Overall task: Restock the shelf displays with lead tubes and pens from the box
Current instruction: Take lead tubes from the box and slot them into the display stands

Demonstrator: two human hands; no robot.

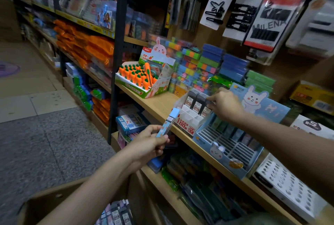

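**Two tubes in play, one crowded display**

Nearest, the cardboard box (59, 205) holds more stock. The left hand (150, 143) pinches a blue lead tube (167, 125) off the shelf's (159, 105) front edge; a loose grip could drop it. Farther in, right hand (226, 106) fingers clamp a dark tube (207, 104) in the white display (189, 118); forcing it could topple its neighbours
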